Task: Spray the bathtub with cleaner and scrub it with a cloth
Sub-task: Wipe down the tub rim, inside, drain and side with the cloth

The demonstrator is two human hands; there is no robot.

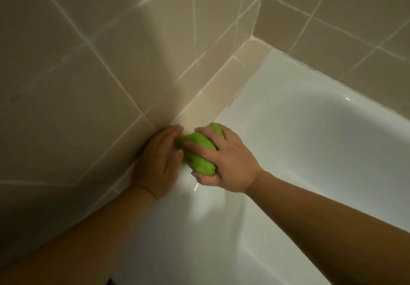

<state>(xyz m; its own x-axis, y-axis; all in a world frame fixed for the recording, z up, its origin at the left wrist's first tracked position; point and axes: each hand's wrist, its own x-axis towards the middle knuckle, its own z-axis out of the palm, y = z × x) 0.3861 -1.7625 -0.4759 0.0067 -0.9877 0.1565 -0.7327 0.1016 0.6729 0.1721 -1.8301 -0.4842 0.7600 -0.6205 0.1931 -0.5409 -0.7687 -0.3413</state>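
A white bathtub (310, 142) fills the right and lower part of the head view, its rim running along a tiled ledge. My right hand (224, 158) grips a bunched green cloth (197, 151) and holds it against the tub's rim near the ledge. My left hand (160, 158) lies flat with straight fingers on the rim where the tub meets the wall, its fingertips just left of the cloth. No spray bottle is in view.
Beige wall tiles (77, 80) rise on the left and behind the tub (346, 29). A narrow tiled ledge (224, 87) runs between wall and tub into the far corner. The tub's inner wall slopes down to the right.
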